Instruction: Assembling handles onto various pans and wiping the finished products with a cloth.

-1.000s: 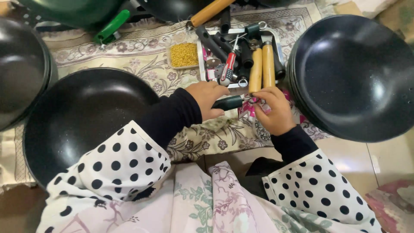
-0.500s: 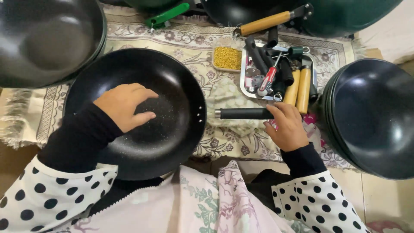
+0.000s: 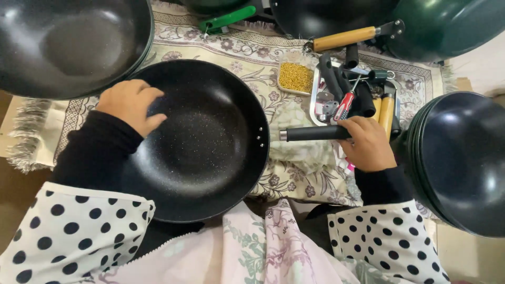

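A black speckled frying pan (image 3: 205, 142) without a handle lies in front of me on a patterned cloth. My left hand (image 3: 131, 105) grips its left rim. My right hand (image 3: 365, 142) holds a black pan handle (image 3: 313, 133) with a metal end, pointing it at the pan's right rim, where small rivets (image 3: 260, 138) show. A short gap separates the handle tip from the pan.
A metal tray (image 3: 321, 100) holds black and wooden handles and a red screwdriver (image 3: 344, 105). A small dish of yellow screws (image 3: 295, 77) sits beside it. Stacked dark pans stand at right (image 3: 463, 158), top left (image 3: 68, 42) and along the back.
My left hand moved from the handle to the pan's left rim. My right hand took the black handle at its grip end, and the view shifted left.
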